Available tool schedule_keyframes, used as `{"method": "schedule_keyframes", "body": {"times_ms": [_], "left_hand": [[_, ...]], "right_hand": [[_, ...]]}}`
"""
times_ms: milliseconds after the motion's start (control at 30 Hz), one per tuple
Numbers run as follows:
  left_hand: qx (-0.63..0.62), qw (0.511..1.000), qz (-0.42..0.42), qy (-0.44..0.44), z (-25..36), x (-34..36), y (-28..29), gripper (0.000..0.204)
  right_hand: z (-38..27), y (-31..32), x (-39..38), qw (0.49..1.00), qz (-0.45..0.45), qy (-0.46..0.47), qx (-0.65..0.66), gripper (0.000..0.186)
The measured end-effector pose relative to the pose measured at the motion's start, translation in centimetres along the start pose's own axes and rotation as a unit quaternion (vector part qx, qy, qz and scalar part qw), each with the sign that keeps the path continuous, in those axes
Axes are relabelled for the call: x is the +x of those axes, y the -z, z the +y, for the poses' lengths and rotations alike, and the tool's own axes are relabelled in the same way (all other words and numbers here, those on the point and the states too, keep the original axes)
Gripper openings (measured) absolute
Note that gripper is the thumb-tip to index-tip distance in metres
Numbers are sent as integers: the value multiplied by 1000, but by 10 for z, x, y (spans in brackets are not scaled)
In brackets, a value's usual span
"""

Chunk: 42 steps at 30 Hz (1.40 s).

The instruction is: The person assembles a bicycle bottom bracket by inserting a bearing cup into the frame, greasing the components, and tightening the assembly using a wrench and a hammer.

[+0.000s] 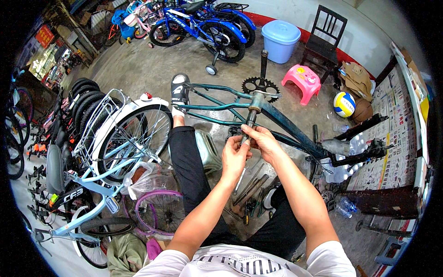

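A dark green bicycle frame (pixel 281 121) lies in front of me, its chainring (pixel 251 83) and upright crank arm (pixel 264 64) on the far side of the bottom bracket shell (pixel 256 102). From the shell's near side a dark metal shaft (pixel 251 119) points toward me. My right hand (pixel 264 142) is closed round the shaft's near part, thumb along it. Just left of it, my left hand (pixel 235 159) pinches the shaft's lower end; the fingertips of both hands nearly meet and hide what lies between. A thin silver rod (pixel 240 180) shows below the left hand; whether it is held, I cannot tell.
Hand tools (pixel 251 207) lie on the floor between my legs. A light blue bicycle (pixel 94 187), purple wheel rim (pixel 159 210) and stacked tyres (pixel 85 104) crowd the left. Beyond stand blue bicycles (pixel 198 30), a lidded bin (pixel 280 41), pink stool (pixel 302 81) and volleyball (pixel 344 105).
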<state>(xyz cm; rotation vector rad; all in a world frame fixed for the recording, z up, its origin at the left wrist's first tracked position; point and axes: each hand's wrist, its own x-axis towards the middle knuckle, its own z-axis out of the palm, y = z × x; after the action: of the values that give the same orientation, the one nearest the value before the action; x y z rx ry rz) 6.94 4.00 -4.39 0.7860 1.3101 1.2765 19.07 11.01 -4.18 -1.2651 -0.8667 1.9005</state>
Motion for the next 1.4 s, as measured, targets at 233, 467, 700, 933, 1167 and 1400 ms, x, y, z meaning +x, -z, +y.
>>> {"method": "schedule_keyframes", "body": {"times_ms": [233, 467, 700, 933, 1167, 1400], "left_hand": [[-8, 1000, -8, -11, -5, 3, 3, 38], [-11, 1000, -5, 2, -4, 2, 2, 36], [-11, 1000, -10, 3, -2, 2, 1, 36], [-15, 1000, -15, 4, -3, 1, 2, 35], [-21, 1000, -9, 2, -4, 1, 6, 34], [-9, 1000, -19, 9, -3, 1, 5, 33]], "right_hand": [[-2, 5, 1, 999, -28, 7, 14, 44], [-3, 6, -3, 996, -63, 2, 60, 42], [-6, 0, -1, 999, 6, -5, -49, 35], [-5, 17, 2, 998, -59, 6, 28, 27], [-8, 3, -2, 999, -36, -13, 37, 33], [-6, 4, -1, 1000, 1, 2, -27, 35]]}}
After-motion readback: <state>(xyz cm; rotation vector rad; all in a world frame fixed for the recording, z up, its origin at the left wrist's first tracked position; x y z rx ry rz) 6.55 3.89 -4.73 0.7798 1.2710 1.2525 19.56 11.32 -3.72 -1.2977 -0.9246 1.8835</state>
